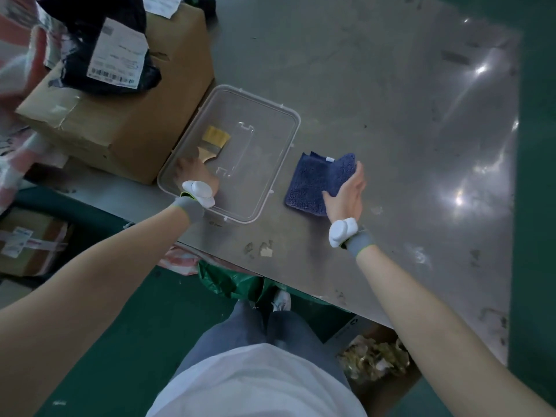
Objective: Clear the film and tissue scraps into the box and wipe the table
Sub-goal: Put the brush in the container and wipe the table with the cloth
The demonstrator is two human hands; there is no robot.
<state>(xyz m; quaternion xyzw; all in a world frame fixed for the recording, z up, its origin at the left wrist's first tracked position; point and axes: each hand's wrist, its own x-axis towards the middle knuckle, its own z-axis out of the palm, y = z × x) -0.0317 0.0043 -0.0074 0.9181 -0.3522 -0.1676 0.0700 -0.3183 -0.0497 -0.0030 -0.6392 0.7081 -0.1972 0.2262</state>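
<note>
A clear plastic box (270, 188) stands on the grey table (391, 115). Inside it lie a paint brush (214, 136) with yellow bristles and a clear film piece (240, 152). My left hand (195, 174) is inside the box at its near left corner, and its fingers close round the brush handle. A folded blue cloth (316, 179) lies just right of the box. My right hand (346, 194) grips the cloth's right edge, thumb on top. A few small scraps (264, 250) lie near the table's front edge.
A large cardboard carton (126, 115) stands against the box's left side, with a black parcel bag (99, 40) on top. Below the table's front edge are a green bag (228, 281) and a bin of crumpled waste (376, 356).
</note>
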